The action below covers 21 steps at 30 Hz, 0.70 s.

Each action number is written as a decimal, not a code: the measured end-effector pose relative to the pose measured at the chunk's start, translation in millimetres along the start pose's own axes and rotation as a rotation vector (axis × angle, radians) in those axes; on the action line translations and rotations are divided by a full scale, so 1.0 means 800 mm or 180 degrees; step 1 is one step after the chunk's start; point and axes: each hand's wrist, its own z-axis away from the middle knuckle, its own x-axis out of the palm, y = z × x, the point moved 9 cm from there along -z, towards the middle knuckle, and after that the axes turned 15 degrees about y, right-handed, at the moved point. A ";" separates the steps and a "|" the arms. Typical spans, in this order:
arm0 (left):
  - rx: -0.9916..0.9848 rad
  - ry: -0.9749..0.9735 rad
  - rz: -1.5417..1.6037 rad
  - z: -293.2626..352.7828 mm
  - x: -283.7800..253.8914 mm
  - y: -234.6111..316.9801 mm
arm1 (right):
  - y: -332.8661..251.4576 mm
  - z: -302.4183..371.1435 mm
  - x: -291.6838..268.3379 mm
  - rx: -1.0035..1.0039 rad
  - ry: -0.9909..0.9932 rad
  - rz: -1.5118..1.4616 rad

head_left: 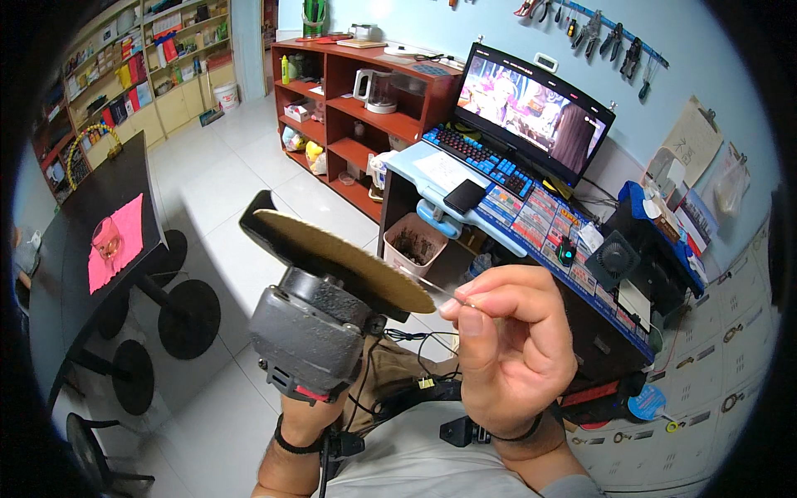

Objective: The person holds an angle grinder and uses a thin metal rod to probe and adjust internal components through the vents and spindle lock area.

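Observation:
My left hand (315, 412) is closed on an angle grinder (303, 332), which hides its fingers. The grinder has a black, worn gear head, and a black guard (260, 207) curves behind its tan disc (357, 261). The disc faces up and to the right, tilted. In my right hand (519, 336), thumb and fingertips pinch a thin metal rod (446, 292). Its far end reaches the disc's right edge; I cannot tell whether they touch. A dark band circles each wrist, and black cables hang between my forearms.
A blue-topped desk with a monitor (531, 104), keyboard (486, 158) and small fan (613, 259) stands at right. Under it is a waste bin (415, 241). A red-brown shelf (349, 116) stands behind. To the left, a black table (58, 249) bears a pink cloth (124, 241) and a glass.

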 end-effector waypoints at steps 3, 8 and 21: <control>-0.0997 0.0041 0.0744 0.015 0.007 -0.034 | -0.002 0.002 0.003 -0.0157 -0.0071 -0.0234; -0.0194 -0.0009 0.0138 0.001 0.008 -0.006 | -0.007 0.001 -0.001 -0.0261 -0.0124 -0.0386; -0.1173 -0.0044 0.0953 -0.023 0.020 -0.001 | 0.020 -0.012 -0.009 0.0520 0.0284 -0.1184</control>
